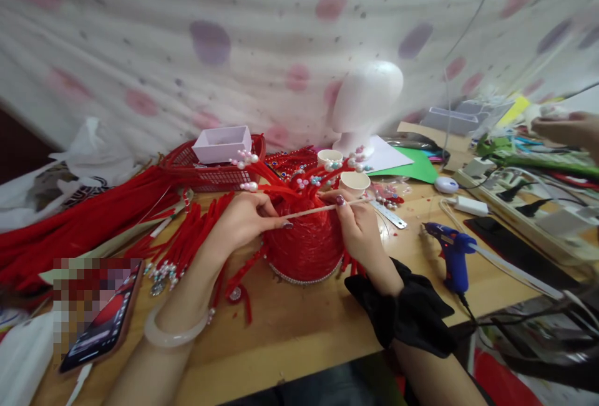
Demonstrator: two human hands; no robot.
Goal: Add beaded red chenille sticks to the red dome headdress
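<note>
A thin pale strip (pixel 311 211) stretches almost level between my two hands; whether it is a stick or a bead trim I cannot tell. My left hand (pixel 246 222) pinches its left end between thumb and fingers. Over on the other side, my right hand (pixel 359 228) grips it with the thumb on top, and a short end pokes out beyond. Just behind the strip stands a round red headpiece (pixel 304 253) with a ribbed surface and a pearl-edged rim. Red stalks tipped with pink, white and blue beads (pixel 250 158) rise from its top.
A blue glue gun (pixel 452 253) stands at right, near a power strip (pixel 528 206). Behind are paper cups (pixel 354 183), a white mannequin head (pixel 367 97) and a red basket (pixel 196 172). A phone (pixel 105 319) lies front left. Another person's hand (pixel 568 126) reaches in at far right.
</note>
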